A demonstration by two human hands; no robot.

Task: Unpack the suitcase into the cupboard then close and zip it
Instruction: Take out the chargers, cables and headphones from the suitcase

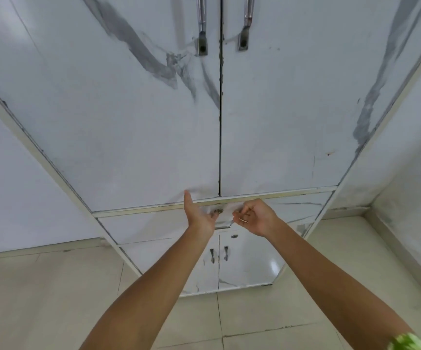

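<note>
Both hands reach the shut cupboard [153, 122] — left hand [199, 218] open-palmed, right hand [256, 218] curled, seemingly pinching the drawer handle [225, 226] (suitcase out of view) — pull straight, evenly.

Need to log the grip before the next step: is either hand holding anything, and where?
Left hand is open, holding nothing. Right hand has curled fingers at the drawer handle; whether they grip it cannot be told.
</note>
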